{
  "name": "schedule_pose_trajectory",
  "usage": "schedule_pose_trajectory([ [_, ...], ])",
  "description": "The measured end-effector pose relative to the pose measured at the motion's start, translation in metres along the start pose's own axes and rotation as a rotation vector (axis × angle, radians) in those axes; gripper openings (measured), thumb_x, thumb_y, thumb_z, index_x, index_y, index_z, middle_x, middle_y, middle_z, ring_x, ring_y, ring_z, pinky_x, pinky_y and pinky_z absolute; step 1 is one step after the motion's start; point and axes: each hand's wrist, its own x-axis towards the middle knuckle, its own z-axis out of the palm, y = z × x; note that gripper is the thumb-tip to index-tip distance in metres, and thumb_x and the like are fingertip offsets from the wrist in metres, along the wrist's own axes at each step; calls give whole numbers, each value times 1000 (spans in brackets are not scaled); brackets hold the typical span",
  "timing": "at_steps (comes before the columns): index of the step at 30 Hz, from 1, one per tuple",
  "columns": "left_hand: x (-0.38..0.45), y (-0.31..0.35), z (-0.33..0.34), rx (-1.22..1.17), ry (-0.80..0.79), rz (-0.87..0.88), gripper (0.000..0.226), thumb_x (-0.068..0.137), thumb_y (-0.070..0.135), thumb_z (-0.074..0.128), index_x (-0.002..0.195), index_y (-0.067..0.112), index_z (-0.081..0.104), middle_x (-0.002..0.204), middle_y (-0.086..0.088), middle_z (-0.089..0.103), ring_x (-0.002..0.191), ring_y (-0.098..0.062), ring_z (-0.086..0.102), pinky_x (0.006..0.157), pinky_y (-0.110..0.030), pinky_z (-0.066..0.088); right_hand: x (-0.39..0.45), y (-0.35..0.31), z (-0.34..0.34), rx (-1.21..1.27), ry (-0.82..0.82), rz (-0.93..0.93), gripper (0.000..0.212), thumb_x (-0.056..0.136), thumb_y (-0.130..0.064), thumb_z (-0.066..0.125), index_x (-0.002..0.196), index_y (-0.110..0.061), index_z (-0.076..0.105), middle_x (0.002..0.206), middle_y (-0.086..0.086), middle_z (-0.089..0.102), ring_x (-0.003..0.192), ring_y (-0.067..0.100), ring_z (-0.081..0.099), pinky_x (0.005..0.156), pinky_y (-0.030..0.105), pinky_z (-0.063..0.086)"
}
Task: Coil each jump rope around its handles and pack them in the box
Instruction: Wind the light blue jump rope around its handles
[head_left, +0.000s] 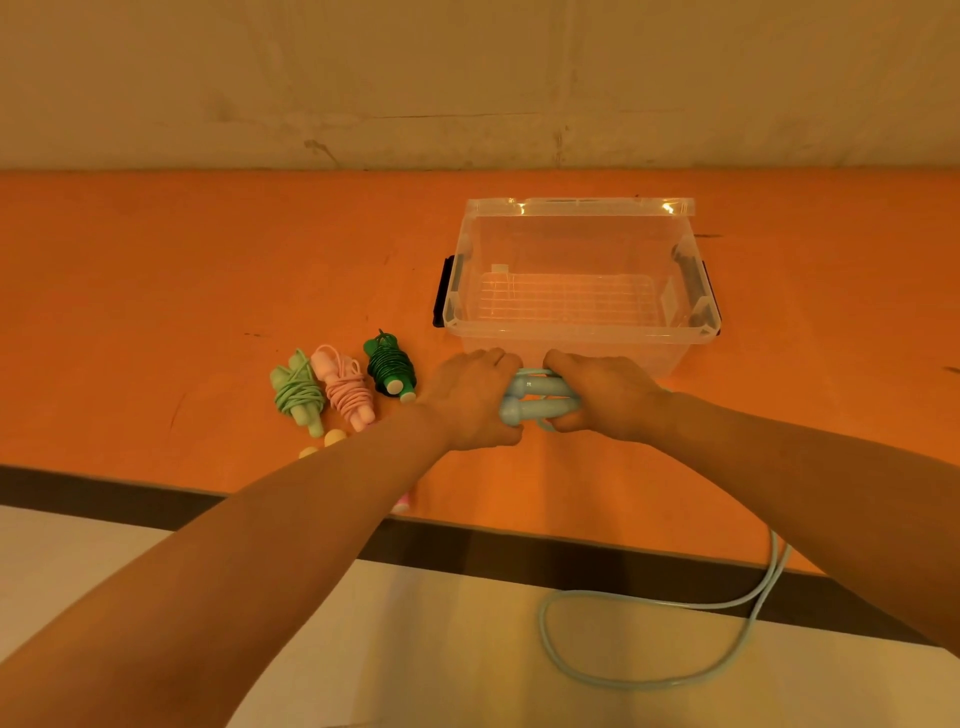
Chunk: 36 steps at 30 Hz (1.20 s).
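I see the pale blue handles (537, 400) side by side between my left hand (470, 397) and right hand (602, 395), both gripping them, just before the clear box (579, 332) on the table (208, 260)

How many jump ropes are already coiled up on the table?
3, in a row left of the box: light green rope, pink rope, dark green rope. Yellowish and pink bits near the left forearm may belong to more, mostly hidden.
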Motion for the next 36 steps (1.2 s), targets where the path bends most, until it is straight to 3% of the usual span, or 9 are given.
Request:
schedule_pose_trajectory([
  [6, 4, -4, -5, 339, 46, 120, 93, 64, 66, 59, 139, 16, 33, 136, 1, 41, 130, -22, 34, 115, -50, 9, 1, -3, -3, 4, 4, -48, 40, 83, -33, 68, 107, -11, 44, 104, 4, 60, 84, 26, 59, 68, 36, 42],
  [8, 3, -3, -3, 289, 46, 158, 85, 67, 58, 61, 136, 17, 34, 131, 2, 45, 125, -20, 40, 112, -42, 18, 1, -3, -2, 18, -11, -63, 41, 82, -31, 68, 109, -10, 45, 105, 4, 59, 87, 27, 59, 67, 34, 40],
  [12, -4, 2, 1, -36, -47, 101, 48, 75, 33, 64, 116, 16, 46, 111, 0, 51, 102, -19, 52, 77, -32, 43, 0, -2, 0, 68, -8, -91, 39, 81, -27, 69, 106, -9, 46, 100, 5, 59, 84, 27, 57, 63, 31, 35],
  [19, -2, 3, 4, -20, 19, 128, 48, 78, 24, 64, 120, 10, 44, 114, -8, 48, 104, -23, 46, 84, -33, 40, 4, 8, -1, -39, 97, -77, 54, 78, -54, 68, 113, -16, 50, 104, -1, 59, 89, 20, 56, 69, 30, 33],
  [22, -7, -5, 7, 37, 11, 82, 49, 81, 25, 61, 124, 11, 41, 117, -7, 46, 106, -22, 44, 84, -30, 35, 1, 20, 1, -75, 184, -140, 55, 83, -66, 52, 110, -17, 53, 99, -4, 60, 87, 16, 55, 85, 33, 30],
  [24, -11, -13, 9, 68, 1, 55, 49, 82, 25, 60, 124, 11, 40, 119, -7, 46, 107, -23, 44, 85, -29, 34, -2, 26, 0, 2, 238, -151, 45, 90, -60, 37, 104, -20, 53, 95, -8, 58, 85, 12, 53, 89, 34, 21],
  [27, -14, -17, 9, 118, -13, 61, 49, 82, 25, 58, 125, 10, 39, 119, -8, 45, 106, -24, 44, 86, -30, 33, 1, 28, 3, 12, 240, -156, 26, 98, -39, 40, 97, -17, 53, 90, -9, 54, 83, 16, 53, 86, 35, 19],
  [32, -14, -23, 6, 50, -20, -79, 48, 83, 27, 59, 122, 7, 40, 119, -11, 45, 106, -26, 44, 85, -34, 37, 3, 29, 5, -185, 330, -174, 36, 98, -44, 31, 92, -18, 56, 85, -2, 64, 71, 21, 58, 78, 35, 22],
  [36, -15, -33, 2, -16, 9, -80, 50, 82, 25, 61, 123, 6, 40, 120, -12, 44, 107, -27, 44, 87, -33, 36, 0, 30, 5, -98, 220, -109, 33, 100, -41, 36, 104, -15, 55, 101, 3, 65, 85, 27, 59, 71, 32, 26],
])
